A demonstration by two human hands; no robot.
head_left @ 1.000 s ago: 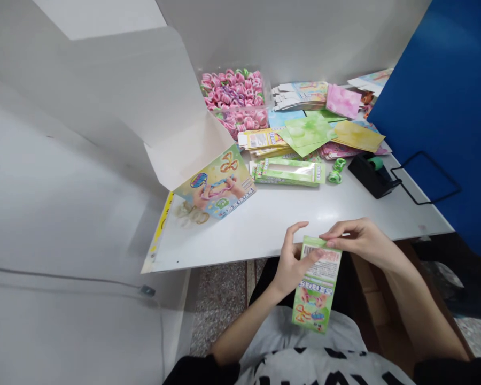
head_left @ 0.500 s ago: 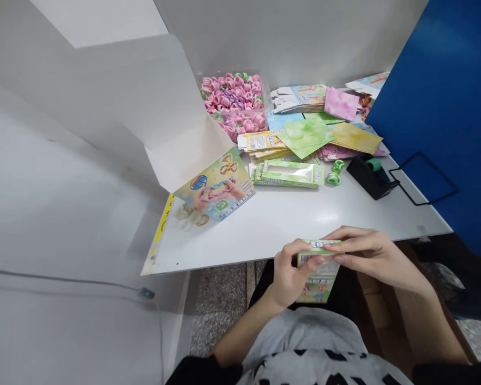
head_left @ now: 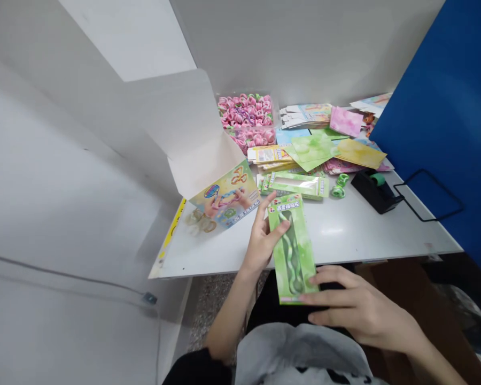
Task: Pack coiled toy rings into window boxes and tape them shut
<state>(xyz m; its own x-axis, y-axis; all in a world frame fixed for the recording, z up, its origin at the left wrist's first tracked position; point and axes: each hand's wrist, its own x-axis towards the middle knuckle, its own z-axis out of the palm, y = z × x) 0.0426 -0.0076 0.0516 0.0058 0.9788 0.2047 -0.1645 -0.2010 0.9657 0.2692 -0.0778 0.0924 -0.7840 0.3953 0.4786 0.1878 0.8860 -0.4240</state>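
A slim green box (head_left: 305, 235) with a clear window stands tilted above the table's front edge, and a green-and-white twisted strand (head_left: 289, 251) shows inside it. My left hand (head_left: 262, 235) is closed round the upper left side of the box, its thumb lying across the window. At the lower right corner, fingertips of my right hand (head_left: 355, 302) touch the box, the fingers stretched out and apart; its thumb is hard to make out. Past the box lie flat green window boxes (head_left: 320, 188) and green-and-white coiled rings (head_left: 339, 186).
An open display carton (head_left: 228, 200) stands at the left. Behind it, a clear bin (head_left: 246, 120) holds many pink and green rings. Coloured cards (head_left: 310, 149) and flattened boxes (head_left: 304, 116) lie at the back. A black tape dispenser (head_left: 374, 191) sits beside a blue panel (head_left: 433, 107).
The green box has come up and forward from my lap and turned its window side towards me. My left hand has moved up with it; my right hand has slid to its lower end.
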